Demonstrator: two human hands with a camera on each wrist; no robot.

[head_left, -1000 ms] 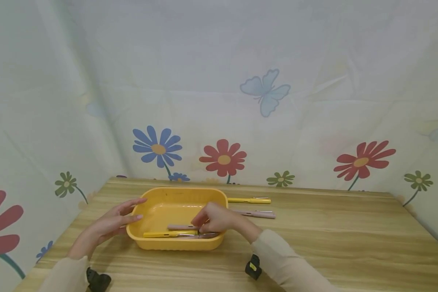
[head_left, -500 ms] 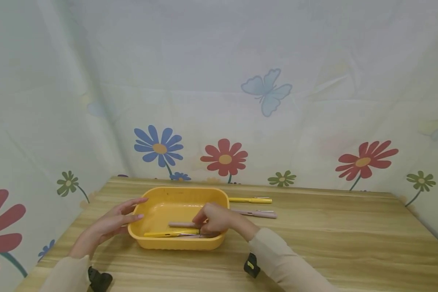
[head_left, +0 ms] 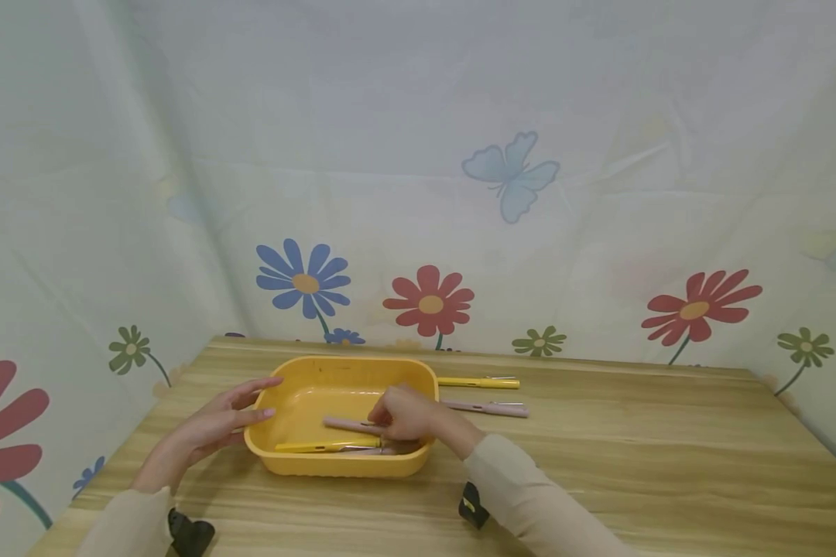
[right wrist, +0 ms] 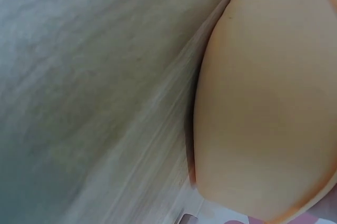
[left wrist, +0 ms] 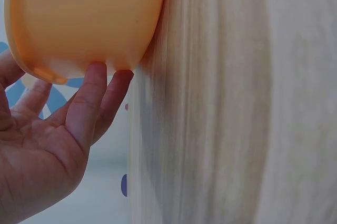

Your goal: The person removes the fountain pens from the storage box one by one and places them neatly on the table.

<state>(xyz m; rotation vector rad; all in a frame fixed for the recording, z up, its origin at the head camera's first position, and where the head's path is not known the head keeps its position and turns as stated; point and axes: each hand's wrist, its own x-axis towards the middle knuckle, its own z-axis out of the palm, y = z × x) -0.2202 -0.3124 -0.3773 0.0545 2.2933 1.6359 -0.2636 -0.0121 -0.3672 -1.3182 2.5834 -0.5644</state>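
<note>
A yellow plastic basin (head_left: pixel 341 465) stands on the wooden table. At its left end my left hand (head_left: pixel 212 424) holds the rim, and in the left wrist view two fingertips press the outer wall. My right hand (head_left: pixel 407 415) reaches over the right rim and pinches a pale mauve pen (head_left: pixel 348 425) inside the basin. Below that pen lies a yellow pen (head_left: pixel 320 446) with a metal clip, beside another pale pen (head_left: pixel 366 452) near the front wall. The fingers partly cover the right ends of these pens. In the right wrist view the basin wall hides the right hand's fingertips.
To the right of the basin, a yellow pen (head_left: pixel 484 382) and a mauve pen (head_left: pixel 491 408) lie on the table (head_left: pixel 634 449), their left ends hidden behind the basin. Flower-printed cloth (head_left: pixel 585 232) hangs behind and to the left.
The right hand has tilted the mauve pen, raising its left end slightly inside the basin. The left hand stays at the rim, and the pens outside have not moved.
</note>
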